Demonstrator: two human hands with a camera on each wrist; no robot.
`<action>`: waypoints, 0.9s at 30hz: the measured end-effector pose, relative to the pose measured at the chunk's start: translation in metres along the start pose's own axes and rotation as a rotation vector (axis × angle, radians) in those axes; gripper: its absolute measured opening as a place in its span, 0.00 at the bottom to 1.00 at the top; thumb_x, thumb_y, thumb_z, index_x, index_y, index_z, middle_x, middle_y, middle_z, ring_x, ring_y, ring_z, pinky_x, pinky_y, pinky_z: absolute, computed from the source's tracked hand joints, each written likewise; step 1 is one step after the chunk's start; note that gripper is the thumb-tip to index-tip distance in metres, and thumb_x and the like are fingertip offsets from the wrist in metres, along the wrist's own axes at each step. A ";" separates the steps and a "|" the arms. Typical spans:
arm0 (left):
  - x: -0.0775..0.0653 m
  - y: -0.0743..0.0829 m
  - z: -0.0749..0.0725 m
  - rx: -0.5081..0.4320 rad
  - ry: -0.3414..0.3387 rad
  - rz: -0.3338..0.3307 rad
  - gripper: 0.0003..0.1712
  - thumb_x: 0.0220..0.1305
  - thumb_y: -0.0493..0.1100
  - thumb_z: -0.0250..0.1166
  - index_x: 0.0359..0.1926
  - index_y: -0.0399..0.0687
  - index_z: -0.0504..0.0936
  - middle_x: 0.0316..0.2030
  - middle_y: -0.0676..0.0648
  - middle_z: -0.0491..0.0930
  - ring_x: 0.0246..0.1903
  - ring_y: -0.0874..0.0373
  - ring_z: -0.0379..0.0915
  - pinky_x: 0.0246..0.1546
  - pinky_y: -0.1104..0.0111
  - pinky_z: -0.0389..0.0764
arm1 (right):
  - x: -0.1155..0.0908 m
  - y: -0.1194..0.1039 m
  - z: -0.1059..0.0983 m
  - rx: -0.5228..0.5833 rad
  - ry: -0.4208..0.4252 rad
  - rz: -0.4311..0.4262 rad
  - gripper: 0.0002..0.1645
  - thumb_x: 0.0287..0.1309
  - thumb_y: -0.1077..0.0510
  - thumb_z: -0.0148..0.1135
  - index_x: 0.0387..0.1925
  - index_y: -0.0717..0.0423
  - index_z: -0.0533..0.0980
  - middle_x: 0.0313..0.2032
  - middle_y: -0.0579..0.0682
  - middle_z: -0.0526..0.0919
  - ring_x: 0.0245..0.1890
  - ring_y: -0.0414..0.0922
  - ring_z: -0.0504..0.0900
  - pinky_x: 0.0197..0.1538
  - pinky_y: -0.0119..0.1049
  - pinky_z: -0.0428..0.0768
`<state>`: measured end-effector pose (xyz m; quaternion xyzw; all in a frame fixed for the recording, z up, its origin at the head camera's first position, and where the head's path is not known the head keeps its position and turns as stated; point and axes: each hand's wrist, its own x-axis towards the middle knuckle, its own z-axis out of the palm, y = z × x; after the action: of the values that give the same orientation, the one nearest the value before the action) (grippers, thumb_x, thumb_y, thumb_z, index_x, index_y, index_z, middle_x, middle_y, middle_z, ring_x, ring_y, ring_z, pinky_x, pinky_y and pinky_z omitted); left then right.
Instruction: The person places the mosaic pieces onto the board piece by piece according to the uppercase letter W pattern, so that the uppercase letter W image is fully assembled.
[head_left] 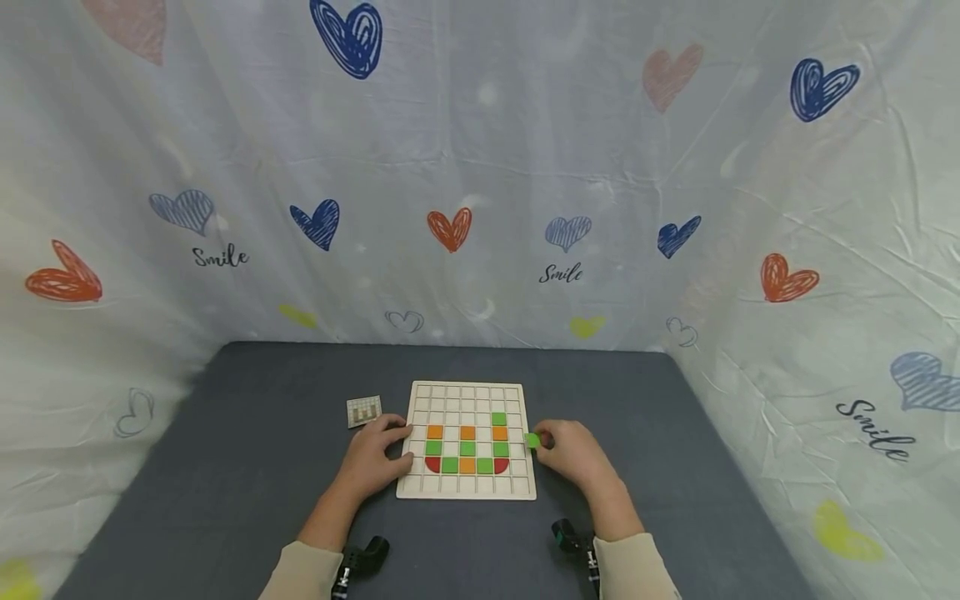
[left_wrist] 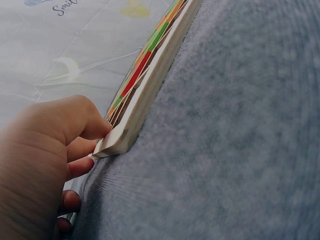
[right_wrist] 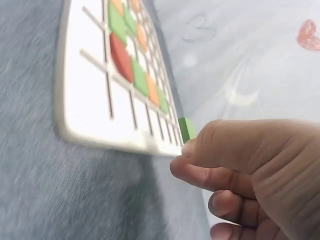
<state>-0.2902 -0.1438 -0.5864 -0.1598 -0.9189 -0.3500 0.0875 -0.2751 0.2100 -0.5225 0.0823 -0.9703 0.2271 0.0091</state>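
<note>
A pale wooden grid board (head_left: 465,487) lies on the table, partly filled with square green and orange tiles and two red round-cornered tiles (head_left: 432,464). My left hand (head_left: 372,457) touches the board's left edge, thumb and forefinger spread apart along it. The left wrist view shows the thumb on the rim (left_wrist: 118,140) with other fingers beside it. Just off the board's right edge, my right hand (head_left: 573,450) pinches a green square tile (head_left: 532,441) between thumb and forefinger. In the right wrist view this green tile (right_wrist: 186,129) sticks out past the fingertips.
A small card (head_left: 363,411) with a printed grid lies behind the left hand, left of the board. Dark grey cloth (head_left: 300,392) covers the table. A white curtain (head_left: 480,167) with printed hearts hangs behind and at both sides.
</note>
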 end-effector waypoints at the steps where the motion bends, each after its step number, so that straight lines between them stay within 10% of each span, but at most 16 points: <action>1: 0.000 0.000 0.000 0.000 0.002 0.001 0.26 0.62 0.43 0.72 0.62 0.44 0.87 0.59 0.43 0.79 0.59 0.41 0.76 0.61 0.41 0.75 | 0.002 -0.002 0.000 0.012 -0.005 -0.005 0.15 0.57 0.63 0.73 0.48 0.57 0.88 0.32 0.44 0.83 0.29 0.41 0.74 0.34 0.38 0.75; 27: 0.000 -0.001 0.000 -0.002 -0.001 -0.002 0.26 0.62 0.44 0.73 0.61 0.45 0.87 0.58 0.45 0.79 0.59 0.43 0.77 0.61 0.42 0.76 | 0.047 -0.075 -0.013 -0.038 -0.066 -0.222 0.16 0.67 0.55 0.70 0.54 0.52 0.88 0.19 0.39 0.70 0.17 0.36 0.60 0.25 0.31 0.60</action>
<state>-0.2903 -0.1448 -0.5875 -0.1590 -0.9188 -0.3508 0.0865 -0.3097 0.1423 -0.4758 0.1966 -0.9592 0.2033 0.0038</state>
